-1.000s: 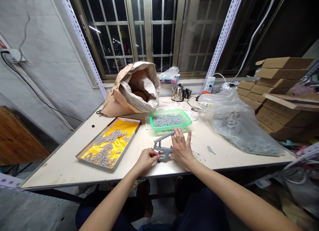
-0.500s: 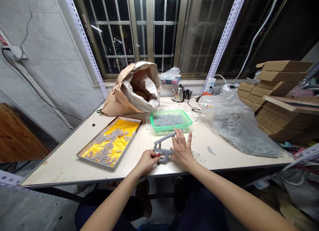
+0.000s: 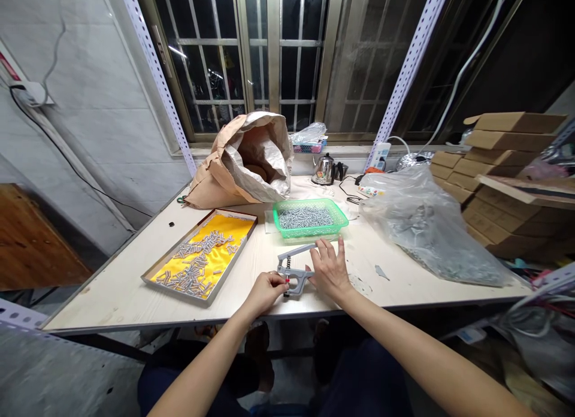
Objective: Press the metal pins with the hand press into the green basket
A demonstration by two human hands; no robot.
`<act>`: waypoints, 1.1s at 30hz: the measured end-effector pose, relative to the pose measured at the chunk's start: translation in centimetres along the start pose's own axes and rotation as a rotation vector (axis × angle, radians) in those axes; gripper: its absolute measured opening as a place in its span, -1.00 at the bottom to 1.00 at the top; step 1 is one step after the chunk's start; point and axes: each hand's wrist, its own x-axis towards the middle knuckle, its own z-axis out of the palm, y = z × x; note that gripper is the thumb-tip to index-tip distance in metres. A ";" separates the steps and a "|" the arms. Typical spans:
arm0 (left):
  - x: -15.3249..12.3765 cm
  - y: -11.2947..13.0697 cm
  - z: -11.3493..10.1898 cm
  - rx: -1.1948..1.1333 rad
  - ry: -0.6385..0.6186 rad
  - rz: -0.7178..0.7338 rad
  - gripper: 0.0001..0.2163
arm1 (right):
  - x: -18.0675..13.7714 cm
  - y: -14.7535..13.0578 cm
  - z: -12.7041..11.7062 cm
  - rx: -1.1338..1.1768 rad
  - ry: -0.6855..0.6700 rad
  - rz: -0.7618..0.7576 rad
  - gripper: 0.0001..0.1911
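nearly centred above the front of the worktop (image 3: 112,294), a grey plier-like tool (image 3: 300,274) sat with its handles spread, just in front of a green basket (image 3: 311,231) of small metal pieces (image 3: 305,217). the right hand (image 3: 331,268) held it by the handles, fingertips on the upper one. the left hand (image 3: 264,292) pinched a small red piece (image 3: 287,280) at the tool's other end. leftward lay a yellow-lined tray (image 3: 236,226) strewn with silvery pieces (image 3: 191,276).
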 end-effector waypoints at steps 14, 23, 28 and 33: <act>-0.6 0.4 -0.3 -0.312 0.210 -0.206 -0.60 | 1.7 0.2 1.9 0.021 -0.395 -0.098 -0.72; -0.7 2.0 -0.3 -0.170 0.105 -0.194 -0.76 | 1.4 -0.6 0.3 0.053 -0.009 -0.019 -0.63; 0.2 1.7 -0.2 -0.169 0.284 -0.169 -0.74 | -1.3 0.5 1.3 0.073 -0.020 0.181 -0.50; 6.9 5.5 -0.4 -0.146 0.454 -0.028 -0.69 | -3.3 1.8 2.4 0.069 -0.045 0.271 -0.46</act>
